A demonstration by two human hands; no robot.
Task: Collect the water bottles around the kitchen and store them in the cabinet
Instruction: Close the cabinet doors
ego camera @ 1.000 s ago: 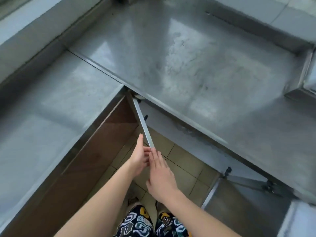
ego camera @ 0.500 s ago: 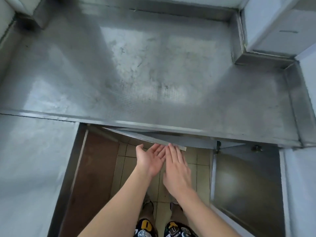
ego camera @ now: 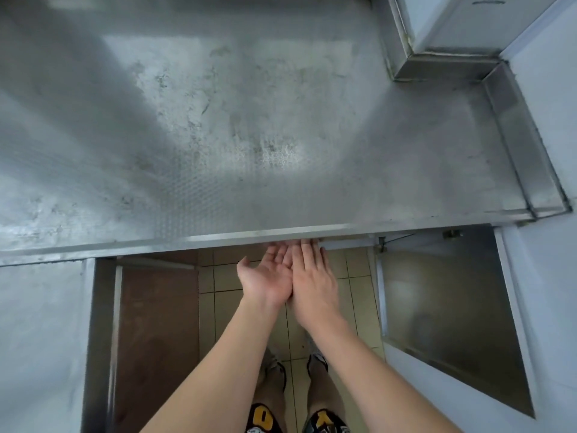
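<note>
A person stands at a steel surface [ego camera: 237, 126], both hands side by side at its front edge. The left hand [ego camera: 265, 276] is palm-up, fingers [ego camera: 279, 250] straight and loosely spread, holding nothing; the right hand [ego camera: 313, 276] is palm-down, its straight fingers reaching under the edge, tips hidden. No water bottle is visible. Right of the hands, a steel cabinet door [ego camera: 443, 310] hangs open below the surface. Left of them stands a brown panel [ego camera: 156, 339]. Tiled floor [ego camera: 215, 301] lies beneath.
</note>
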